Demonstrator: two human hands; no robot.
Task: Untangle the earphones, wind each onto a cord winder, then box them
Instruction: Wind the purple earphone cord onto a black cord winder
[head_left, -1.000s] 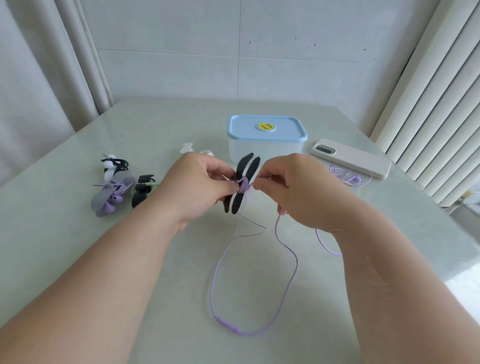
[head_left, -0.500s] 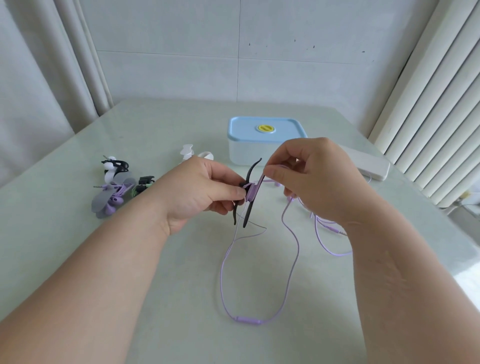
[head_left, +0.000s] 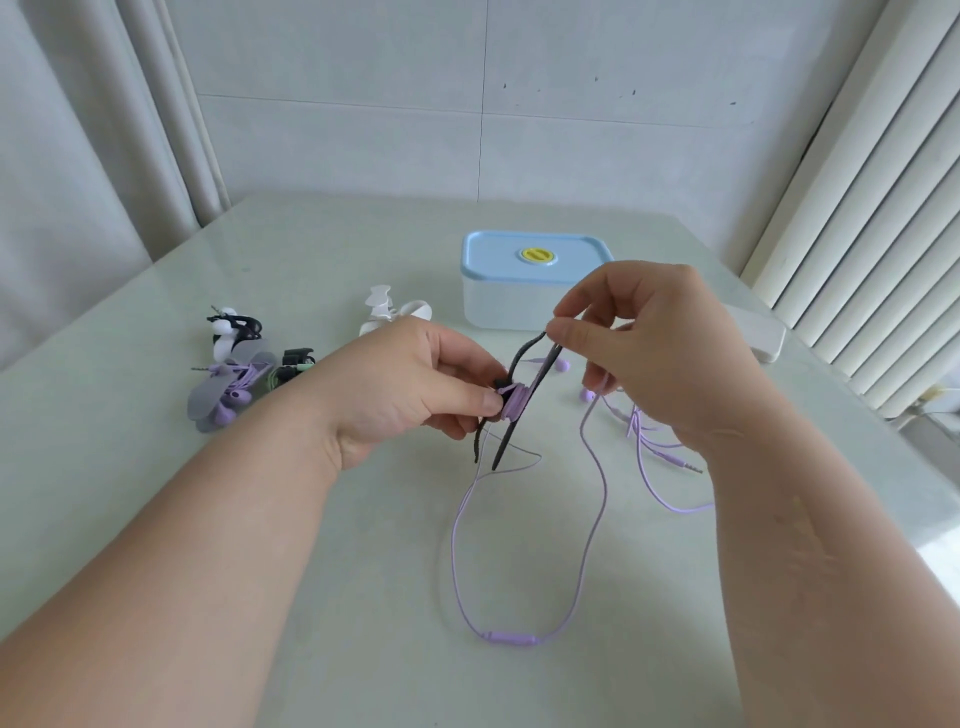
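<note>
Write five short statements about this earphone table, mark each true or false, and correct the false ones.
1. The blue lid sits on the box. True.
2. The left hand holds the black winder at its wound middle. True.
3. The purple cord is fully wound. False: a long loop with its inline remote lies on the table.
4. The right hand lies flat on the table. False: it is raised, pinching at the winder's upper tip.
5. A pile of wound earphones lies left of the left hand. True.
</note>
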